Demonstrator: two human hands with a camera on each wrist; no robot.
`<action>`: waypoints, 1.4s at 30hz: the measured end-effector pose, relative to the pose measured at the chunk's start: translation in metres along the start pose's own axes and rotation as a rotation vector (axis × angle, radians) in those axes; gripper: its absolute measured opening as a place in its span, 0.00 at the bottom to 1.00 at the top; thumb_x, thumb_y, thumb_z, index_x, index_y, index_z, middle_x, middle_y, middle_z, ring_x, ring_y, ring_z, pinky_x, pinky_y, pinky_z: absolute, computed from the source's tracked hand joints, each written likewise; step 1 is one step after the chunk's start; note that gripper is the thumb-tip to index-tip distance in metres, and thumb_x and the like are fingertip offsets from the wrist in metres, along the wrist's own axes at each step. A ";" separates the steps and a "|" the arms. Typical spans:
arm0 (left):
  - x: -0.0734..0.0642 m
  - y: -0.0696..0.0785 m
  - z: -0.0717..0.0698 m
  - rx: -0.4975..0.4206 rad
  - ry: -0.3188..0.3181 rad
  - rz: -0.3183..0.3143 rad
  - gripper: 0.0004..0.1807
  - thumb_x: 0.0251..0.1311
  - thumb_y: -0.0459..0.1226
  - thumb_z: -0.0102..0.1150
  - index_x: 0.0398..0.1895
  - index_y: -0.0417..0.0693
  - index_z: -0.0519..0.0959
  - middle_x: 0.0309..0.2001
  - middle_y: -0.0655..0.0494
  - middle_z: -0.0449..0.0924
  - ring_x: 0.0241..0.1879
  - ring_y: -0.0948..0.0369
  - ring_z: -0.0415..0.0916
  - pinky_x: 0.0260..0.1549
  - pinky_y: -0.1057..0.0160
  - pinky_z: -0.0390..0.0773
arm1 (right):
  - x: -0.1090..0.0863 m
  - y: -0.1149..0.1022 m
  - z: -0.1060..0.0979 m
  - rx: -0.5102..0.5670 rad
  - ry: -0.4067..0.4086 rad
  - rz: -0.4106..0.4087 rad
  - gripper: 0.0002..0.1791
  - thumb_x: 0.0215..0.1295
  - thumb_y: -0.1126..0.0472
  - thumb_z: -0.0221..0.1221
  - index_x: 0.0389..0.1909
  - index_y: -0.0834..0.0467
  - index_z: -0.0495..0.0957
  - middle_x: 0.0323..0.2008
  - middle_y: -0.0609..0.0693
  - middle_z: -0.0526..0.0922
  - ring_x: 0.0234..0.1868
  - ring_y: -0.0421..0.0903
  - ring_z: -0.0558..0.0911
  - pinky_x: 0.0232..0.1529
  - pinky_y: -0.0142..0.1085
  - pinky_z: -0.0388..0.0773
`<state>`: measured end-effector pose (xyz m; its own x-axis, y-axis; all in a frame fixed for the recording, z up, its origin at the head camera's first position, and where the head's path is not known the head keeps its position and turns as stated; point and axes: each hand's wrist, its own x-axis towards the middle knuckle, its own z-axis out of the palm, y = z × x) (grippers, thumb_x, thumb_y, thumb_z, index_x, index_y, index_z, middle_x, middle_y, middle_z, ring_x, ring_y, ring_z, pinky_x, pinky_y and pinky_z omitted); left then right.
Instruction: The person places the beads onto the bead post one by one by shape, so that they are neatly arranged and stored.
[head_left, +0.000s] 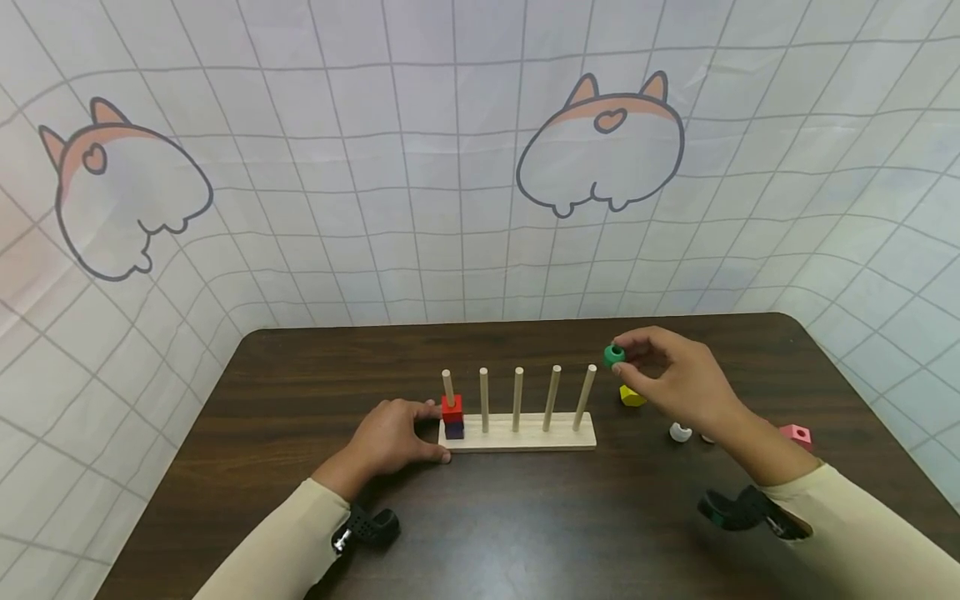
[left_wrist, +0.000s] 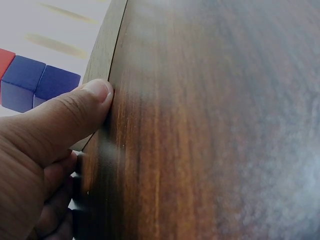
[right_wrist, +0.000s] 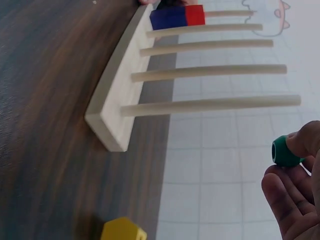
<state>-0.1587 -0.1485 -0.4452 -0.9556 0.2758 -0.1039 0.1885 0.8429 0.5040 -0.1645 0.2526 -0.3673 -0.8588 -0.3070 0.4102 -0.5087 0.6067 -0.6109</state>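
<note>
A wooden peg board [head_left: 495,444] with a row of upright pegs stands on the table. Its leftmost peg carries a red block [head_left: 452,408] above dark blue blocks [left_wrist: 22,76]; the other pegs are bare. My left hand [head_left: 390,433] grips the board's left end, thumb [left_wrist: 95,95] against the front edge and fingers round the far side. Off the board's right end, above the table, my right hand [head_left: 678,375] pinches a green bead [head_left: 614,356] between thumb and fingers. The bead's hole shows, near the top of the rightmost peg [right_wrist: 215,105].
A yellow block [head_left: 632,396] lies on the table below my right hand. Further right are a white piece [head_left: 680,432] and a pink block [head_left: 797,435] with a hole, partly behind my forearm. A grid-patterned curtain [head_left: 420,208] hangs behind the table.
</note>
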 end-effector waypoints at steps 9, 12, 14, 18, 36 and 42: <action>0.000 0.000 -0.001 0.003 -0.002 0.000 0.38 0.41 0.53 0.84 0.59 0.51 0.85 0.63 0.54 0.80 0.65 0.46 0.74 0.60 0.45 0.74 | 0.011 -0.017 -0.003 0.016 -0.020 -0.028 0.15 0.64 0.66 0.71 0.51 0.59 0.82 0.42 0.46 0.87 0.42 0.44 0.87 0.41 0.29 0.81; 0.000 0.000 -0.001 -0.002 0.000 0.002 0.38 0.41 0.53 0.84 0.59 0.51 0.85 0.63 0.54 0.80 0.65 0.47 0.74 0.60 0.46 0.74 | 0.013 -0.021 -0.003 0.028 -0.030 -0.023 0.15 0.64 0.65 0.70 0.51 0.59 0.82 0.42 0.46 0.87 0.42 0.43 0.87 0.41 0.30 0.81; 0.000 0.000 0.000 -0.003 0.002 0.005 0.38 0.40 0.53 0.84 0.58 0.51 0.86 0.62 0.53 0.80 0.64 0.47 0.74 0.59 0.46 0.74 | 0.015 -0.023 -0.002 0.039 -0.032 -0.035 0.15 0.64 0.66 0.70 0.51 0.59 0.82 0.42 0.46 0.87 0.42 0.43 0.87 0.42 0.31 0.83; 0.000 0.000 0.000 -0.003 0.003 0.007 0.38 0.40 0.53 0.84 0.58 0.52 0.86 0.62 0.53 0.81 0.64 0.47 0.74 0.59 0.46 0.74 | 0.018 -0.027 0.001 0.061 -0.029 -0.075 0.16 0.62 0.69 0.70 0.50 0.60 0.82 0.42 0.47 0.87 0.41 0.42 0.86 0.43 0.35 0.84; 0.001 0.000 0.000 0.008 0.000 0.003 0.38 0.41 0.54 0.84 0.59 0.52 0.85 0.62 0.54 0.80 0.65 0.46 0.74 0.60 0.45 0.74 | 0.031 -0.056 0.020 0.145 -0.076 -0.102 0.16 0.62 0.69 0.71 0.50 0.60 0.83 0.42 0.45 0.88 0.41 0.40 0.86 0.44 0.43 0.84; 0.001 0.000 0.000 0.009 0.007 0.010 0.38 0.40 0.54 0.84 0.58 0.52 0.86 0.62 0.53 0.81 0.64 0.46 0.75 0.59 0.45 0.74 | 0.035 -0.064 0.028 0.146 -0.097 -0.133 0.17 0.61 0.70 0.71 0.51 0.60 0.83 0.42 0.44 0.87 0.41 0.40 0.86 0.44 0.37 0.84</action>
<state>-0.1595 -0.1486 -0.4458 -0.9552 0.2809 -0.0932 0.1999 0.8445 0.4969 -0.1636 0.1827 -0.3332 -0.7816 -0.4508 0.4310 -0.6155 0.4457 -0.6500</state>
